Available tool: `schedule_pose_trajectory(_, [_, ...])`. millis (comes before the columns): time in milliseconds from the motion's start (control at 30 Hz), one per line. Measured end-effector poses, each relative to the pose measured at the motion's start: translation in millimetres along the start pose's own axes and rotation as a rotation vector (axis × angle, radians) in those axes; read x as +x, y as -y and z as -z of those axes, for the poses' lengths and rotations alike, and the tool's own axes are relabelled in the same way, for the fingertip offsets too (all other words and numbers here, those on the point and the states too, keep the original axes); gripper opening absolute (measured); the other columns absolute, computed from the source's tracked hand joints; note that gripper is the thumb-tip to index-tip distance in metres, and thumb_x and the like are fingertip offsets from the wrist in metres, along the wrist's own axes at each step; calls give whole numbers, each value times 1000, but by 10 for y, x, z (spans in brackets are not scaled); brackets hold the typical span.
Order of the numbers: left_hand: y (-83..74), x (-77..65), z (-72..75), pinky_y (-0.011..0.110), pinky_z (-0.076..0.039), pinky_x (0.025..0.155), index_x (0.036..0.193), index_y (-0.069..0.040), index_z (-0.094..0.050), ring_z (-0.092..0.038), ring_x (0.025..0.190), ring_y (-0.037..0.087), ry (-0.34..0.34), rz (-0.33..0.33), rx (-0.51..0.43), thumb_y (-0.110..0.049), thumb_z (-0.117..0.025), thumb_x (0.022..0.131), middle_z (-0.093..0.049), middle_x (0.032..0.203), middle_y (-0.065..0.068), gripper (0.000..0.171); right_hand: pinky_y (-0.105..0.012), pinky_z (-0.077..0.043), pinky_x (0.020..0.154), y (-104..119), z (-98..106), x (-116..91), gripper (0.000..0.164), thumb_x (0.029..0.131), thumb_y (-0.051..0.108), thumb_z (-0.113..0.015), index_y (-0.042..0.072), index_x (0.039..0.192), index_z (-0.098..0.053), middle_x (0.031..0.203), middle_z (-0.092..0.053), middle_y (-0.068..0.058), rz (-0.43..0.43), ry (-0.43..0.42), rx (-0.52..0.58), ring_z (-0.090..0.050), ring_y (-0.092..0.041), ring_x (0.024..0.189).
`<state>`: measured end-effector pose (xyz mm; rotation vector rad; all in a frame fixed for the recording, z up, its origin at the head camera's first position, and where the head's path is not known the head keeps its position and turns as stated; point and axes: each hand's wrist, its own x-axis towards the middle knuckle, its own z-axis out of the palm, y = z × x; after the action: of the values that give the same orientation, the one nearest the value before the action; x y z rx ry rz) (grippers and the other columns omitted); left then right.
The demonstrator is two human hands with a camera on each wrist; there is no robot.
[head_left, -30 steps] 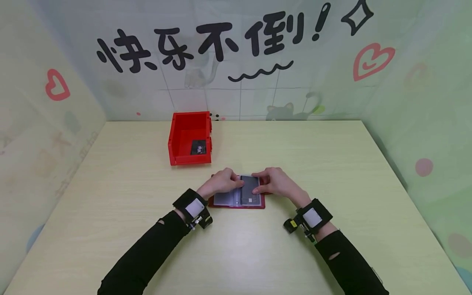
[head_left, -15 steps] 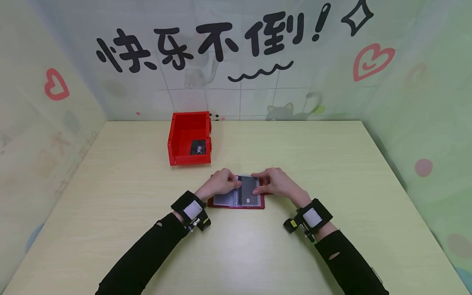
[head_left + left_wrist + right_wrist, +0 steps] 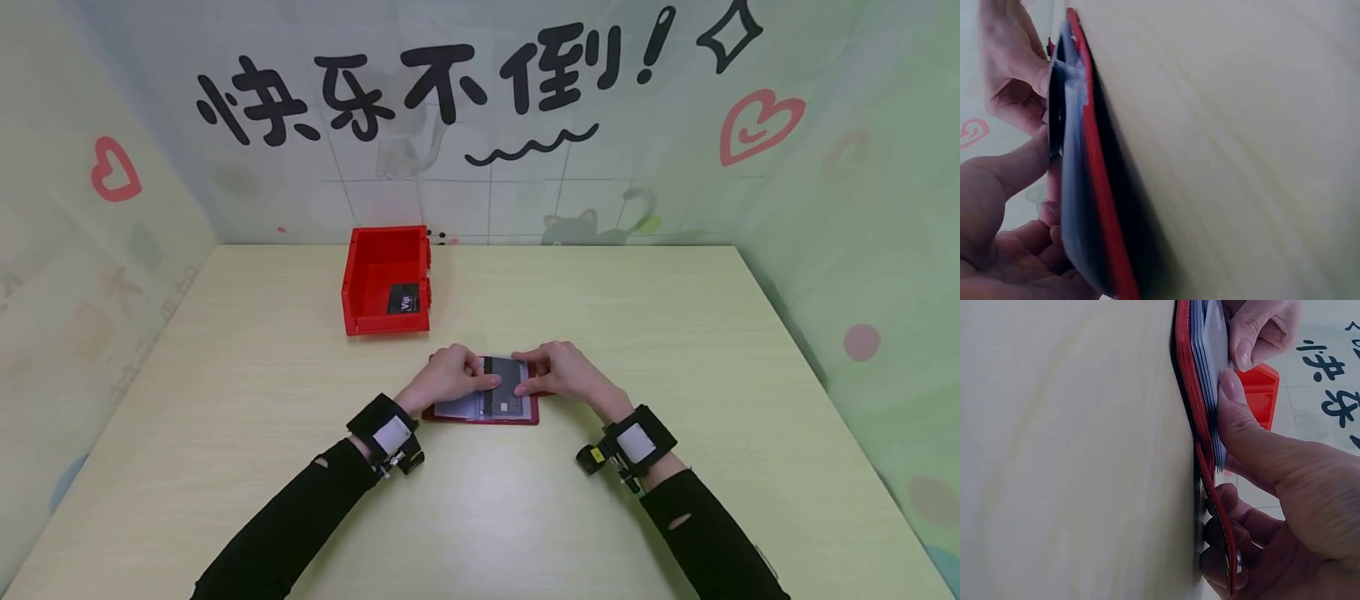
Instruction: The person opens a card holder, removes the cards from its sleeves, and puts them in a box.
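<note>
A red card holder (image 3: pixel 535 410) lies spread on the table, its clear plastic sleeves (image 3: pixel 456 406) facing up. On its right-hand page sits a dark grey card (image 3: pixel 507 402). My left hand (image 3: pixel 448 373) pinches the card near its left edge, thumb on top; in the left wrist view the card (image 3: pixel 1055 119) bows slightly up from the sleeves. My right hand (image 3: pixel 566 372) grips the holder's right side. Its thumb presses on the page in the right wrist view, while the other fingers curl by the red cover flap (image 3: pixel 1224 531). How far the card is inside the sleeve cannot be told.
Behind the holder, to the left, stands a red open bin (image 3: pixel 386 325) with a black card marked "Vip" (image 3: pixel 404 299) inside. Pale wood table surface (image 3: pixel 480 517) surrounds the holder. Printed fabric walls (image 3: pixel 480 200) enclose the back and both sides.
The grey card has shifted slightly left over the past second. My left thumb first drew back left, then moved right, farther onto the card. The right hand has stayed in place.
</note>
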<state>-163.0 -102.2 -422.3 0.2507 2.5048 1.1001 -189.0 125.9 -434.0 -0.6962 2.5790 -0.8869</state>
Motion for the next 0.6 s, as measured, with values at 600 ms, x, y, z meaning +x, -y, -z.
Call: schedule_pose_trajectory(600, [-2,-30,161,23,-38,58,83,-6,-65,-57,66,16,-31,104,-11,-23,-73,92,-63,73,6,21,-21,-27,56,-6,-2,-11,61,80,29,-85,6,133,-65,65,-38,4,22,-10,1,-37,-11,62])
